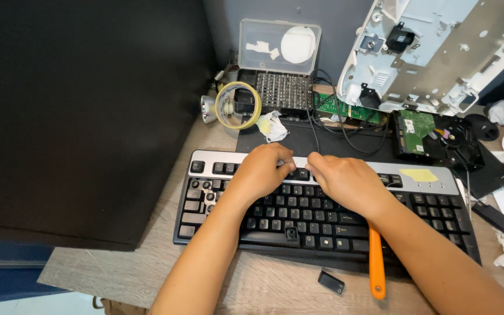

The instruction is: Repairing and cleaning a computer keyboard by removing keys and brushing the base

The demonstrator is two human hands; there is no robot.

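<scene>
Centrally, black keyboard (322, 216) under both hands, left hand (262, 171) and right hand (348, 182) curled, fingertips pressing its upper key rows, orange-handled tool (376, 265) lower right.

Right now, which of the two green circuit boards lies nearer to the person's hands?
The long narrow green board behind the keyboard, just past the left hand and right hand. The squarer green board sits further right, on a black drive.
</scene>
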